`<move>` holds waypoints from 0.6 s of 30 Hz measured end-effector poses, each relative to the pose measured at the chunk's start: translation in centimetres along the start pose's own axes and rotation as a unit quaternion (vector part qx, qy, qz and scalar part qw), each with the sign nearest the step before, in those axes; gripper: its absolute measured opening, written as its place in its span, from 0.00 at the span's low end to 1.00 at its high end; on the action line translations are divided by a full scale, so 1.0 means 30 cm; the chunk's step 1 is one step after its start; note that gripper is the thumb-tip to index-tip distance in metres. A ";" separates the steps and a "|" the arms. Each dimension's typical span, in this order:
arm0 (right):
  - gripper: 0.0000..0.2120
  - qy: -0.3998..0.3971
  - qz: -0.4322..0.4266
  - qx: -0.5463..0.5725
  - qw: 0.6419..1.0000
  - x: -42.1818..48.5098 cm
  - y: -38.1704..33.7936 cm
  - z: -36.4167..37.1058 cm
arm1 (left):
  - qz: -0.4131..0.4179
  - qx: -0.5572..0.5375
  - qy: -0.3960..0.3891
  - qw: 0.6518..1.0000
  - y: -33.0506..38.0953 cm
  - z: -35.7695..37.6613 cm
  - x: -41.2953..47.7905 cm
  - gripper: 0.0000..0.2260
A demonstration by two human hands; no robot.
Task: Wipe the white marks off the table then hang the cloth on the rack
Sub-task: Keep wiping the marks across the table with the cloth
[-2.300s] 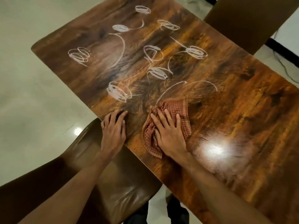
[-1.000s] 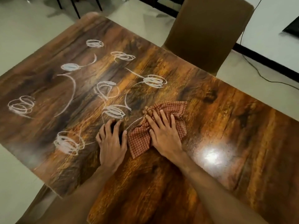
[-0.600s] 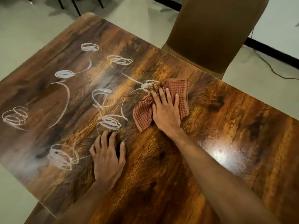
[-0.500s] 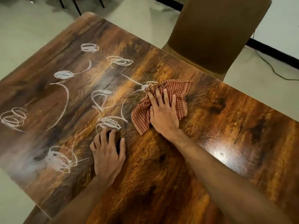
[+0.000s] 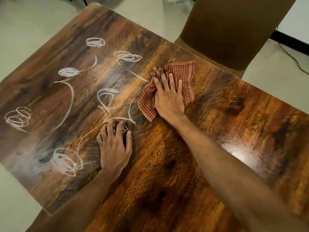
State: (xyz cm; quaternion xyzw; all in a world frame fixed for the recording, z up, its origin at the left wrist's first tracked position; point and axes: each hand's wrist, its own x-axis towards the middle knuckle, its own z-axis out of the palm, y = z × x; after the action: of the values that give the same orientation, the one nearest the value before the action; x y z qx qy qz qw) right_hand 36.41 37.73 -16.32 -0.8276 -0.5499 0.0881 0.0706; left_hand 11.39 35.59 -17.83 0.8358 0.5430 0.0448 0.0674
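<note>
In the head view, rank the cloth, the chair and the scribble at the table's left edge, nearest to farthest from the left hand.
From the left hand:
1. Cloth, ahead and to the right, under the right hand.
2. Left-edge scribble, far to the left.
3. Chair, beyond the table's far edge.

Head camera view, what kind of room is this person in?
Probably a home dining area: a glossy wood-grain table, a brown upholstered chair at its far edge, and pale tiled floor.
</note>
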 end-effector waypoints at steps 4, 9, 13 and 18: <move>0.27 -0.005 -0.145 -0.021 0.989 -0.045 -0.051 0.027 | 0.003 -0.003 0.009 1.000 -0.001 0.000 -0.002 0.20; 0.27 0.010 0.019 0.011 1.000 0.040 0.037 -0.004 | 0.009 -0.020 0.007 1.000 -0.001 0.001 0.000 0.21; 0.26 -0.001 -0.103 -0.005 0.995 0.005 0.074 -0.008 | 0.015 -0.024 0.011 1.000 -0.001 -0.001 -0.001 0.22; 0.26 0.036 0.097 0.018 0.994 -0.076 0.345 -0.061 | 0.011 -0.025 -0.001 1.000 0.004 -0.018 -0.003 0.23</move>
State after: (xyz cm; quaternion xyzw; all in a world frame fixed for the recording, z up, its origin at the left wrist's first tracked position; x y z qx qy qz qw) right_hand 45.24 31.60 -16.57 -0.8781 -0.4626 0.0747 0.0969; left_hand 11.39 35.51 -17.29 0.8401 0.5320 0.0578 0.0882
